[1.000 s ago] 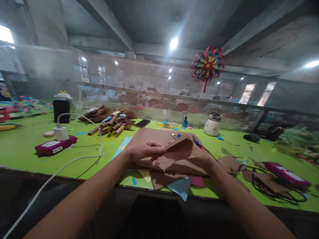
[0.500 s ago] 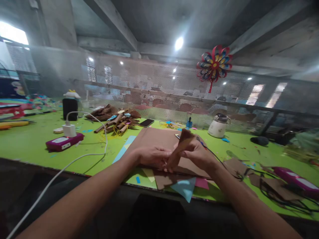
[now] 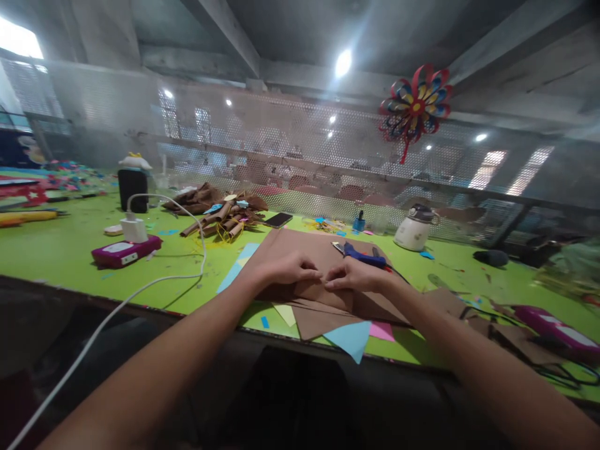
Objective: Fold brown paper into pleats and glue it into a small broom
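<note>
Both hands meet over brown paper sheets (image 3: 309, 247) stacked at the table's front edge. A smaller brown paper piece (image 3: 328, 295) lies on the stack just below the fingertips. My left hand (image 3: 295, 270) is pinched at the piece's upper edge. My right hand (image 3: 349, 276) comes from the other side, also pinched on that edge, a small gap from the left. Behind my right hand a blue-handled glue gun (image 3: 363, 255) rests on the sheets. Light blue (image 3: 350, 339) and pink (image 3: 382, 330) paper scraps stick out under the stack's front edge.
On the green table (image 3: 173, 284) a white cable runs from a charger on a purple power strip (image 3: 126, 251). Farther back are rolled brown papers (image 3: 229, 219), a phone (image 3: 279, 220) and a white jug (image 3: 412, 231). Black cables and another purple strip (image 3: 555, 328) lie right.
The small brown piece, earlier held upright and folded, now lies flat on the stack. My right hand has lowered and turned, uncovering the glue gun. The view has shifted slightly.
</note>
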The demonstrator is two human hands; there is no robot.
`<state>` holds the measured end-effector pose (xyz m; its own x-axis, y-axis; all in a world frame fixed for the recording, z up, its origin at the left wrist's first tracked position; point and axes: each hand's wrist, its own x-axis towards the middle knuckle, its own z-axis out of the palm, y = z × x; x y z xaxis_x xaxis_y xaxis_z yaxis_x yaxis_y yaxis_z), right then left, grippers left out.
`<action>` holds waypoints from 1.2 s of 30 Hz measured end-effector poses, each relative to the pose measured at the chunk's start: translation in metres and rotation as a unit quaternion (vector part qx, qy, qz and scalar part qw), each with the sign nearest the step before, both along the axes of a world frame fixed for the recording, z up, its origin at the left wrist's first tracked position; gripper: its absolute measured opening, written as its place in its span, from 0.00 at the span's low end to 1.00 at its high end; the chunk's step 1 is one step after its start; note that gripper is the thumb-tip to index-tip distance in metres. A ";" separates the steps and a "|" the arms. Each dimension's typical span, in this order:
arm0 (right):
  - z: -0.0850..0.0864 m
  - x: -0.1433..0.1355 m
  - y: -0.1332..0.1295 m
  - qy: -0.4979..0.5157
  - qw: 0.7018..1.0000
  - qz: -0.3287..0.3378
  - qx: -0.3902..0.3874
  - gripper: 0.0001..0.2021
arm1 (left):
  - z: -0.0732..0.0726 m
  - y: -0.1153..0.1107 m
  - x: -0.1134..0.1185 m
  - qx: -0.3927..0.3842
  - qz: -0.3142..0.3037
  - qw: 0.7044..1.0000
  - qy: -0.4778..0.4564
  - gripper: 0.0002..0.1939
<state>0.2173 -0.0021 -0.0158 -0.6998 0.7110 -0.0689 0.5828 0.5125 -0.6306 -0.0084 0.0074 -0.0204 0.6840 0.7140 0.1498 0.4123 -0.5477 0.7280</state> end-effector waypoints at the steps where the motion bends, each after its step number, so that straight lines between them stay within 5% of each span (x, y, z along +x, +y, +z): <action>1: -0.002 -0.001 0.001 0.001 1.000 0.001 0.012 0.17 | -0.002 0.000 0.001 0.011 -0.011 1.000 0.022 0.18; 10: -0.027 0.003 0.004 0.035 0.993 -0.032 0.106 0.10 | -0.012 0.002 0.010 0.083 -0.011 0.993 0.081 0.15; 18: -0.022 0.003 -0.010 -0.009 0.980 -0.023 0.200 0.10 | -0.016 -0.004 0.012 0.172 -0.001 0.978 0.120 0.14; 24: -0.029 -0.005 -0.016 -0.046 0.959 -0.046 0.277 0.09 | -0.018 -0.002 0.016 0.168 0.000 0.979 0.112 0.14; 36: -0.026 0.004 -0.017 -0.067 0.958 -0.016 0.278 0.06 | -0.012 -0.006 0.011 0.160 -0.027 0.981 0.107 0.10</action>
<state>0.2214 -0.0192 -0.0421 -0.6888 0.6844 0.2389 0.6603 0.7284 -0.1831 0.0030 0.0012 -0.0328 0.7591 0.6162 0.2099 0.5016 -0.7592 0.4148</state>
